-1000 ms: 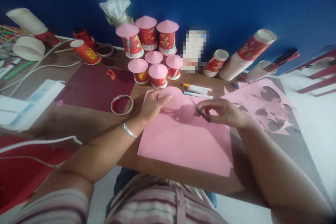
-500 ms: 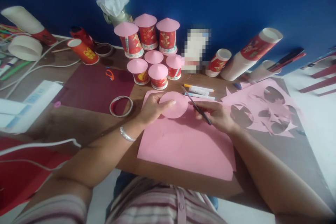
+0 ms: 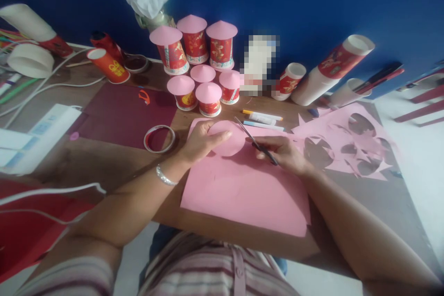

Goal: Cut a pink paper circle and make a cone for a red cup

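Observation:
My left hand (image 3: 204,142) pinches a round pink paper disc (image 3: 231,138), its thumb lying on top. In my right hand (image 3: 282,152) is a pair of dark scissors (image 3: 257,144), the blades pointing up and left towards the disc's right edge. A small gap shows between blades and disc. Both hands are above a large pink paper sheet (image 3: 243,194) on the table. Just behind the scissors lie an orange-capped marker (image 3: 262,115) and a blue-capped marker (image 3: 263,126).
Several red paper lanterns (image 3: 208,99) with pink cone tops stand at the back. Pink offcuts (image 3: 333,143) with round holes lie to the right. A roll of tape (image 3: 159,138) rests left of my hand. White cables (image 3: 52,88) cross the table's left side.
The scissors have shifted slightly left and their tips stand a little off the disc. My left hand keeps its hold, moving slightly left in view with the disc.

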### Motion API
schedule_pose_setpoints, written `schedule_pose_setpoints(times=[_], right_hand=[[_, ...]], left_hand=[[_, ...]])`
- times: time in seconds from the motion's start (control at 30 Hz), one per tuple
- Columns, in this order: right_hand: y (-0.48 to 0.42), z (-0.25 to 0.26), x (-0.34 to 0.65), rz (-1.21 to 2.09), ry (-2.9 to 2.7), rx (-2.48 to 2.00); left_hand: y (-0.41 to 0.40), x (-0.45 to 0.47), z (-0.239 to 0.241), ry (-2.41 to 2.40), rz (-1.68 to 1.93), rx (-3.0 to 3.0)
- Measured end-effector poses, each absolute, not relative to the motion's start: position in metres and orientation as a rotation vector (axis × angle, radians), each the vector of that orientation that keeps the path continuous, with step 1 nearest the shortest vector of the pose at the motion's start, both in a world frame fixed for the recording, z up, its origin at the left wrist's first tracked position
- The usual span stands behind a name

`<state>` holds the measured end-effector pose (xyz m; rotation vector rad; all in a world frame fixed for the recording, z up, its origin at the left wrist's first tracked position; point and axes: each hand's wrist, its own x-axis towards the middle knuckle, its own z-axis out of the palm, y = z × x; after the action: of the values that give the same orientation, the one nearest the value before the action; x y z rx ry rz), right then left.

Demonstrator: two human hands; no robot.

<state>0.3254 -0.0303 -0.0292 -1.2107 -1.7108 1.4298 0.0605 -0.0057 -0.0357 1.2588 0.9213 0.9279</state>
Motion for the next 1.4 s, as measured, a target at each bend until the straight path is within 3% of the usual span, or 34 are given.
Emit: schedule_pose_setpoints(times=[1.4], right_hand=[[-0.0303, -0.0326, 0.3238, 1.493, -1.643, -1.168]], left_hand=[[-0.0015, 0.0583, -0.0359, 0.87, 0.915, 1.348]])
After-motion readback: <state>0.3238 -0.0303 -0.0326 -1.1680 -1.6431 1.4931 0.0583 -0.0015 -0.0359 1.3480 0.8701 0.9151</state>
